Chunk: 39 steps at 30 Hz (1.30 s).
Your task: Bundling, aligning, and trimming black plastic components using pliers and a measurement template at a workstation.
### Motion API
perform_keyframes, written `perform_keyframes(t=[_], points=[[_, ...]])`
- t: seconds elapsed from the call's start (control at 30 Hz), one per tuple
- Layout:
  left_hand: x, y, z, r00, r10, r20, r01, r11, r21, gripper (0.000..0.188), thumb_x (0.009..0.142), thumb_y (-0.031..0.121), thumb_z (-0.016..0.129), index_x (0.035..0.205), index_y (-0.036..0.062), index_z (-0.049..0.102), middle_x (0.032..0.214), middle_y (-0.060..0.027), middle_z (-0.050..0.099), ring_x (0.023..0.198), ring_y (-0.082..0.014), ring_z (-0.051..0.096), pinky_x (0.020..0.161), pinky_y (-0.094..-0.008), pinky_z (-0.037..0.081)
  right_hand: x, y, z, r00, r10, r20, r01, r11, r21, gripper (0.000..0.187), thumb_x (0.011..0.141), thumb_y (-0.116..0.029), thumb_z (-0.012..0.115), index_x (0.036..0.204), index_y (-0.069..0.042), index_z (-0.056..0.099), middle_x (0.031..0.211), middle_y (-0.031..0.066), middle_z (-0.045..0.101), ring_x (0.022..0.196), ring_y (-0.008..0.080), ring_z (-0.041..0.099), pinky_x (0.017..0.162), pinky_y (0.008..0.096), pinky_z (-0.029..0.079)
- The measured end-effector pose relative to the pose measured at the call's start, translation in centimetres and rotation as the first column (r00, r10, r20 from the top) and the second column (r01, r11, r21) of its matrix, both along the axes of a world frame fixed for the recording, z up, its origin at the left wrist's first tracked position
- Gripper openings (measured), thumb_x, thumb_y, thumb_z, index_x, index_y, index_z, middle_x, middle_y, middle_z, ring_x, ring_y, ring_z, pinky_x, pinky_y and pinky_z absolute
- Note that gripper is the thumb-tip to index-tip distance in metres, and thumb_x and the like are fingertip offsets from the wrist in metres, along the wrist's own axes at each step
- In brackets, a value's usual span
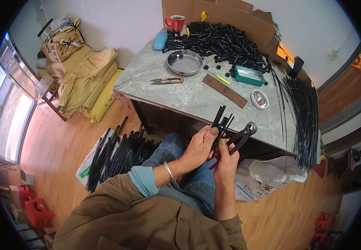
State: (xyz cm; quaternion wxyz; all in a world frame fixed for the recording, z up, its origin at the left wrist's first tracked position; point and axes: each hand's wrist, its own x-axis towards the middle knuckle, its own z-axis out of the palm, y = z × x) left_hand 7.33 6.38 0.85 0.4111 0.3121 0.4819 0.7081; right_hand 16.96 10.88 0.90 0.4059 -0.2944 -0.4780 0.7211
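My left hand (196, 146), a metal bangle on its wrist, is closed round a few thin black rods (219, 117) that point up past my thumb, above my lap in front of the table edge. Right beside it, my right hand (225, 166) grips a pair of dark pincers (242, 138), their head tilted up to the right. A bit of red handle shows below that hand. The two hands nearly touch, and the lower ends of the rods are hidden behind them. Whether the pincers touch any rod I cannot tell.
On the grey marbled table (178, 96) lie a heap of black parts (226, 41), a steel bowl (184, 71), snips (166, 81), a brown flat strip (224, 91) and a green box (248, 75). Long black rods (301, 121) overhang its right edge. More rods (122, 156) lie at floor left.
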Motion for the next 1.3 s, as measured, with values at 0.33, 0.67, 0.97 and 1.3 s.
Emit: perform_keyframes(t=[0.33, 0.67, 0.97, 1.3], points=[[0.0, -0.1, 0.0, 1.0, -0.002, 0.022, 0.002, 1.0, -0.009, 0.052, 0.096, 0.054, 0.043, 0.096, 0.0034, 0.056, 0.063, 0.0022, 0.048, 0.049, -0.0041, 0.041, 0.043, -0.0208, 0.033, 0.0, 0.0, -0.2, 1.0, 0.002, 0.004, -0.002, 1.0, 0.004, 0.022, 0.095, -0.022, 0.058, 0.093, 0.0, 0.059, 0.068, 0.0035, 0.055, 0.054, 0.0125, 0.054, 0.048, 0.025, 0.04], [-0.2, -0.4, 0.1, 0.997, -0.046, -0.055, 0.046, 0.999, -0.008, 0.059, 0.096, 0.056, 0.037, 0.107, 0.0005, 0.054, 0.082, -0.0038, 0.061, 0.052, -0.0048, 0.043, 0.047, -0.0194, 0.036, -0.2, -0.5, 1.0, 0.986, -0.107, 0.129, 0.084, 0.982, 0.169, 0.024, 0.092, -0.025, 0.064, 0.086, -0.002, 0.059, 0.066, 0.0016, 0.056, 0.054, 0.0094, 0.05, 0.05, 0.0235, 0.04], [-1.5, -0.7, 0.5, 0.972, -0.222, 0.072, 0.225, 0.974, -0.034, 0.073, 0.093, 0.066, 0.031, 0.103, 0.0002, 0.06, 0.065, -0.0011, 0.053, 0.047, -0.0045, 0.041, 0.043, -0.02, 0.032, 0.4, 1.0, 2.5, 0.932, -0.029, 0.361, -0.087, 0.95, 0.3, 0.025, 0.091, -0.025, 0.065, 0.082, -0.002, 0.06, 0.066, -0.0006, 0.054, 0.057, 0.0079, 0.05, 0.049, 0.0229, 0.039], [-3.2, -0.3, -0.4, 0.964, -0.146, 0.222, 0.166, 0.984, -0.072, 0.066, 0.092, 0.066, 0.039, 0.083, 0.0031, 0.057, 0.053, 0.0016, 0.044, 0.043, -0.006, 0.039, 0.039, -0.0217, 0.029, 7.5, -0.6, 6.0, 0.659, 0.58, 0.479, -0.532, 0.81, -0.248, 0.018, 0.096, -0.014, 0.049, 0.107, 0.001, 0.051, 0.066, 0.0076, 0.055, 0.042, 0.0148, 0.051, 0.04, 0.0284, 0.044]])
